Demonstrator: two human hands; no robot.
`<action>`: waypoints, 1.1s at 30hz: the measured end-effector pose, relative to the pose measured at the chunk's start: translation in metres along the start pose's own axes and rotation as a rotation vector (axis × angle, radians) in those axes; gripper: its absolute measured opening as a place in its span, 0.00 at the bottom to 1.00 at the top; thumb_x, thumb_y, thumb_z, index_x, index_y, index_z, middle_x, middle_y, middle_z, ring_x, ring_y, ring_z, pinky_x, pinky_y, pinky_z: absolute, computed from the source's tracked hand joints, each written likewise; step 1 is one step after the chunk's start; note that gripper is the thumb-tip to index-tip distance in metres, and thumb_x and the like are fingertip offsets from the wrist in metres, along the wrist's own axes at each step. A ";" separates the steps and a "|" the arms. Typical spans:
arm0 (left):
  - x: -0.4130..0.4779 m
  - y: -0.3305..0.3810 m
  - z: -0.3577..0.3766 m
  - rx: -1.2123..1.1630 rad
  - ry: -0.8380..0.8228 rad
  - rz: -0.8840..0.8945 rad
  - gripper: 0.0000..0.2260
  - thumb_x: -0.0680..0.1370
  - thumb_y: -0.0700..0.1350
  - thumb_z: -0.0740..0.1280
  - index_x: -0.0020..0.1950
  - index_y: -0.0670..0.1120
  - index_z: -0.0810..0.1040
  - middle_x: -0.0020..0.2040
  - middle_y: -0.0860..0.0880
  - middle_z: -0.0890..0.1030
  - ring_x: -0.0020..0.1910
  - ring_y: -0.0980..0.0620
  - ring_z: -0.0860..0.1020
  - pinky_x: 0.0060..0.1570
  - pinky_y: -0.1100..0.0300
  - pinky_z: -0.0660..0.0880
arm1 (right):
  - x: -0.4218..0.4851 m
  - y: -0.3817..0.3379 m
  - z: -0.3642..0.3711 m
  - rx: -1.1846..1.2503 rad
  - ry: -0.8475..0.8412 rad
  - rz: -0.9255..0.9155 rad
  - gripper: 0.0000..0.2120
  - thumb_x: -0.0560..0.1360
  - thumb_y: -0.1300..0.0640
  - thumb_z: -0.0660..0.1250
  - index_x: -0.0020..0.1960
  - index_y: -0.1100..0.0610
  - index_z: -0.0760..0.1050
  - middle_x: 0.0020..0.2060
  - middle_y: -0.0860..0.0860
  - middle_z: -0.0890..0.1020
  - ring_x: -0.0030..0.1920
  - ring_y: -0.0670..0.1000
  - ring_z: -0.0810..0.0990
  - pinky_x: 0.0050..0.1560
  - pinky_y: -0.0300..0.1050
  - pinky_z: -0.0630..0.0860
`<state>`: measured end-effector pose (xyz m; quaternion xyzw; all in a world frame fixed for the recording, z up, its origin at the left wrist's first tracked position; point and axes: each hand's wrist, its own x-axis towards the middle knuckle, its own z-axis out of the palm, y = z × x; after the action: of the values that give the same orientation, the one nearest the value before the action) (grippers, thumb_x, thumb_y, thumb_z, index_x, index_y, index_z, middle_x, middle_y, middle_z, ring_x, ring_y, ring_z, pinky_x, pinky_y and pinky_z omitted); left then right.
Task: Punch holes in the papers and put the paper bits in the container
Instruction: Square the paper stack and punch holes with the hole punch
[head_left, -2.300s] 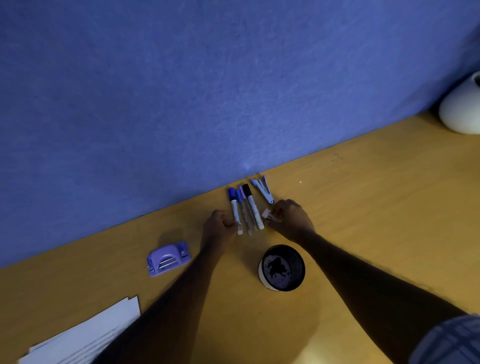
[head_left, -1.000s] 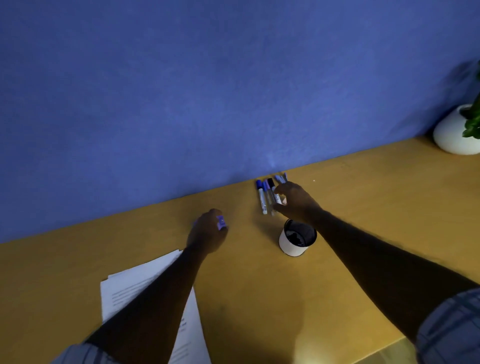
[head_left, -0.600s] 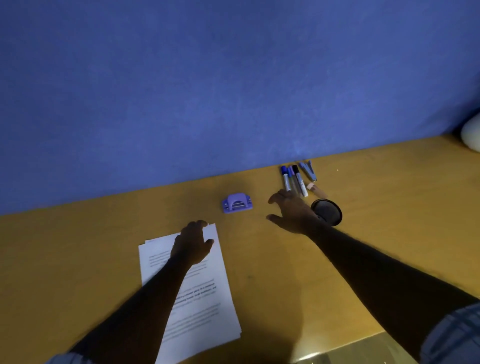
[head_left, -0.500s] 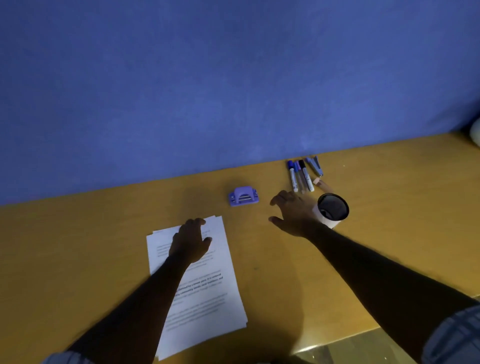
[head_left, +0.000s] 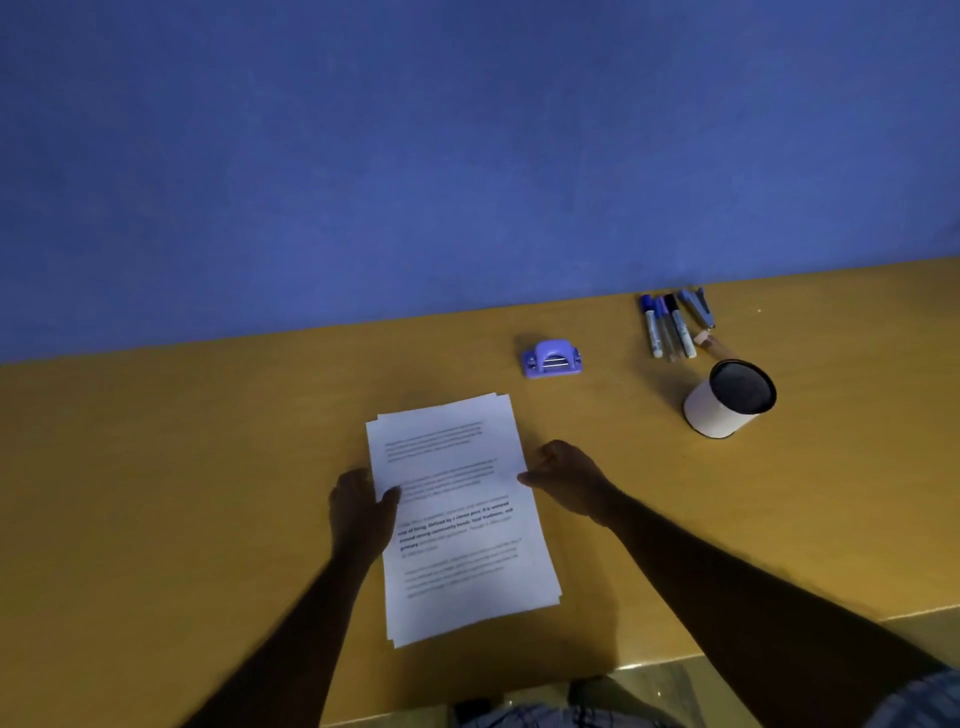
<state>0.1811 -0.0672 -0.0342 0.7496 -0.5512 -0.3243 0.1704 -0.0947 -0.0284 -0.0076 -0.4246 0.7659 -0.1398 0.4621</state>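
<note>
A stack of white printed papers (head_left: 460, 519) lies on the yellow desk in front of me. My left hand (head_left: 361, 512) grips the stack's left edge, thumb on top of the sheets. My right hand (head_left: 569, 480) pinches the right edge. A small purple hole punch (head_left: 551, 358) sits on the desk beyond the papers, untouched. A white container with a dark inside (head_left: 727, 400) stands to the right, tilted in view, apart from both hands.
Three markers (head_left: 667, 327), a blue stapler (head_left: 698, 307) and a small eraser (head_left: 705, 340) lie by the blue wall (head_left: 467, 156) at the back right. The desk's front edge (head_left: 649, 662) runs just below the papers.
My right hand left the spot near the container and came to the papers' right edge. My left hand shifted from the top of the stack to its left edge. The view moved lower.
</note>
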 end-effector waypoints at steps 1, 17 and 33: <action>0.000 -0.003 -0.001 -0.024 -0.021 0.013 0.20 0.73 0.46 0.73 0.58 0.36 0.74 0.56 0.37 0.78 0.57 0.37 0.76 0.56 0.45 0.75 | -0.002 -0.001 0.006 0.007 0.015 0.014 0.28 0.70 0.47 0.73 0.65 0.57 0.70 0.57 0.51 0.78 0.53 0.51 0.78 0.46 0.44 0.78; 0.003 -0.009 -0.008 -0.260 -0.122 0.024 0.20 0.74 0.47 0.72 0.63 0.42 0.73 0.59 0.45 0.80 0.54 0.45 0.80 0.55 0.45 0.79 | 0.001 -0.023 0.037 0.430 0.181 0.139 0.28 0.70 0.62 0.73 0.68 0.60 0.67 0.57 0.55 0.77 0.55 0.56 0.78 0.54 0.52 0.79; -0.002 -0.006 -0.007 -0.261 -0.090 0.005 0.21 0.74 0.47 0.72 0.64 0.43 0.73 0.60 0.46 0.79 0.55 0.47 0.79 0.53 0.46 0.80 | 0.015 -0.025 0.053 0.361 0.196 0.157 0.10 0.73 0.61 0.66 0.54 0.60 0.77 0.51 0.57 0.82 0.49 0.58 0.81 0.48 0.52 0.81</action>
<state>0.1896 -0.0636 -0.0323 0.7044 -0.5133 -0.4260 0.2427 -0.0412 -0.0453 -0.0297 -0.2587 0.8004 -0.2788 0.4633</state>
